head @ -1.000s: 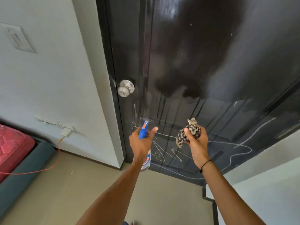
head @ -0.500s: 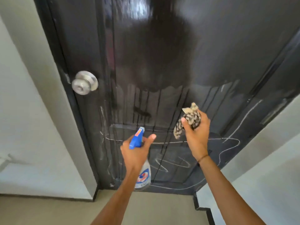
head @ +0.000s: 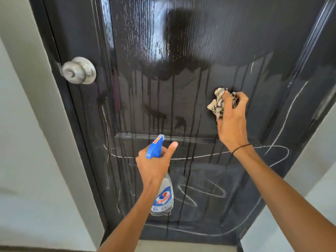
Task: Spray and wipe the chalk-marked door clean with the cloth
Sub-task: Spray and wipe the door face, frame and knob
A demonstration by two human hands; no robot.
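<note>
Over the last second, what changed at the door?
The view closed in on the door. The right hand carried the bunched cloth up above the panel ledge, near the wet drips. The left hand kept its grip on the spray bottle. The chalk lines remain.

Glossy wet wood-grain door point(head: 181, 42), brushed metal knob point(head: 79, 70), crumpled woven cloth point(head: 218, 104).
</note>
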